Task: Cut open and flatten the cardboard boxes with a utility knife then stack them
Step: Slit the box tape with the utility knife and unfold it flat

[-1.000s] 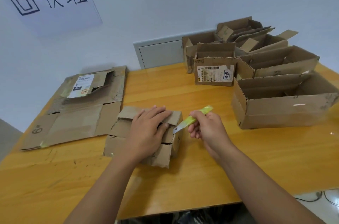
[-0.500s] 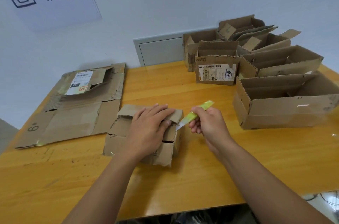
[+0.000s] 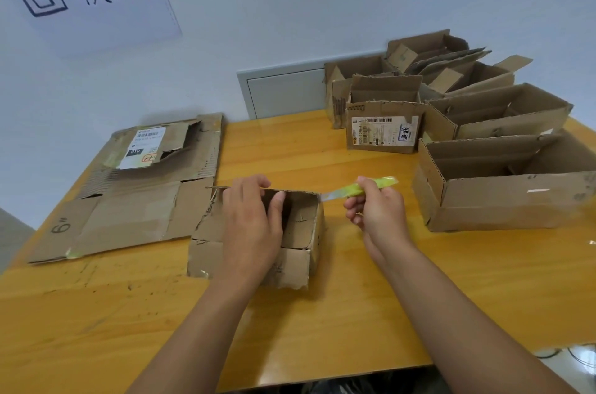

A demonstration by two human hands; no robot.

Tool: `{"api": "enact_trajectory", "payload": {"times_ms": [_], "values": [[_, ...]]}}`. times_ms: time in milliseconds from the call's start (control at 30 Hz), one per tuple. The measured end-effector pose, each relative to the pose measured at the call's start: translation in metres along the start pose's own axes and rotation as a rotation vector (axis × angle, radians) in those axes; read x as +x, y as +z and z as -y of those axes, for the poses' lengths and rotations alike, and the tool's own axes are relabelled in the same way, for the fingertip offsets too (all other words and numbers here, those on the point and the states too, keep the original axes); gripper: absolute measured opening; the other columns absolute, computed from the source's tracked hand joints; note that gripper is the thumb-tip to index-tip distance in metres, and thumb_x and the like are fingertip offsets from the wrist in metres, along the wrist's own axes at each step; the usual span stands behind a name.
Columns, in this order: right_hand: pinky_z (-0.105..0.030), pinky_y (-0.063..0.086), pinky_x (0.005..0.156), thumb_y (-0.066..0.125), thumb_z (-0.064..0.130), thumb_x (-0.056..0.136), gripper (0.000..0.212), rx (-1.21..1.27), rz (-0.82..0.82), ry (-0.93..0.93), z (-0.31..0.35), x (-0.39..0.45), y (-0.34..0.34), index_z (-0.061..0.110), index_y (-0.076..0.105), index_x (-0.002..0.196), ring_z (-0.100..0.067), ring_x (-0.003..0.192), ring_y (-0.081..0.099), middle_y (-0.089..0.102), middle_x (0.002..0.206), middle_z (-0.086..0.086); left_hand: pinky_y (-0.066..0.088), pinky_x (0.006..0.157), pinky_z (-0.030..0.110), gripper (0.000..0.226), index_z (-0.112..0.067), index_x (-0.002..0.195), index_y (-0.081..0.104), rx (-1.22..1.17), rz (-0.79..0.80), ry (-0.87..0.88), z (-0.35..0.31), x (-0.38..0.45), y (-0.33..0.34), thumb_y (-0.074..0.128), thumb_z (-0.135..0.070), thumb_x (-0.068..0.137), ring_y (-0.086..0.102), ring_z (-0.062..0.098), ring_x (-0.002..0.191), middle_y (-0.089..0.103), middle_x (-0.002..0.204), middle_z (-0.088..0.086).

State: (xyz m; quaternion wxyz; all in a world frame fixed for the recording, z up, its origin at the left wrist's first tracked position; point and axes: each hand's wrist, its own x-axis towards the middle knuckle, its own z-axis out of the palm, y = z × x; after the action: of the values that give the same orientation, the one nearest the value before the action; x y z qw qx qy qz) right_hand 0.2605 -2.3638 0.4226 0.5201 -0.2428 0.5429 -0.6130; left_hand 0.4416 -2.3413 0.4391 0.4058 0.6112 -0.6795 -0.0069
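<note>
Knife (image 3: 361, 190) gripped in right hand (image 3: 379, 216), blade tip hidden behind box (image 3: 290, 232); left hand (image 3: 251, 226) grips box's far wall, covering its middle.

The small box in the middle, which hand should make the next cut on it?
The right hand, probably. It already grips the green utility knife, whose blade tip sits at the small box's far right corner. The left hand is busy gripping the box's raised flap, steadying it.
</note>
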Motion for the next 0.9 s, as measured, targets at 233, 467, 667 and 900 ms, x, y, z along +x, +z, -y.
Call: {"api": "enact_trajectory", "payload": {"times_ms": [233,467,667,900], "values": [[-0.024,0.053,0.059,0.051,0.04,0.098,0.019,-0.236,0.138,-0.489,-0.005,-0.03,-0.019,0.039,0.064,0.112,-0.009,0.073,0.067,0.073,0.093,0.002,-0.001,0.123,0.04,0.062,-0.034,0.156,0.012,0.221,0.479,0.026,0.001,0.009,0.0,0.036,-0.05,0.101,-0.009,0.012,0.151,-0.005,0.165,-0.011],[-0.035,0.053,0.082,0.046,0.024,0.101,0.051,-0.86,0.358,-0.876,-0.016,-0.025,-0.009,0.041,0.035,0.147,-0.011,0.101,0.063,0.065,0.131,0.004,-0.006,0.12,0.052,0.052,-0.033,0.152,0.021,0.317,0.66,-0.043,-0.007,0.018,0.005,0.024,-0.047,0.102,-0.002,0.02,0.151,0.019,0.16,-0.008],[-0.028,0.038,0.088,0.05,0.025,0.1,0.049,-1.153,0.406,-0.757,-0.012,-0.013,0.014,0.028,0.039,0.148,-0.021,0.125,0.052,0.055,0.142,0.003,0.009,0.122,0.045,0.053,-0.025,0.151,0.029,0.167,0.541,-0.125,-0.005,0.022,-0.005,0.036,-0.041,0.101,0.012,0.019,0.15,0.03,0.158,-0.001],[-0.029,0.034,0.072,0.057,0.038,0.096,0.053,-1.195,0.359,-0.738,-0.008,-0.012,0.018,0.028,0.043,0.146,-0.023,0.107,0.061,0.066,0.126,0.004,0.042,0.075,0.03,0.067,-0.023,0.147,0.027,0.401,0.532,-0.369,0.026,0.033,-0.045,0.061,-0.041,0.093,0.056,0.024,0.117,0.056,0.133,0.006]]}}
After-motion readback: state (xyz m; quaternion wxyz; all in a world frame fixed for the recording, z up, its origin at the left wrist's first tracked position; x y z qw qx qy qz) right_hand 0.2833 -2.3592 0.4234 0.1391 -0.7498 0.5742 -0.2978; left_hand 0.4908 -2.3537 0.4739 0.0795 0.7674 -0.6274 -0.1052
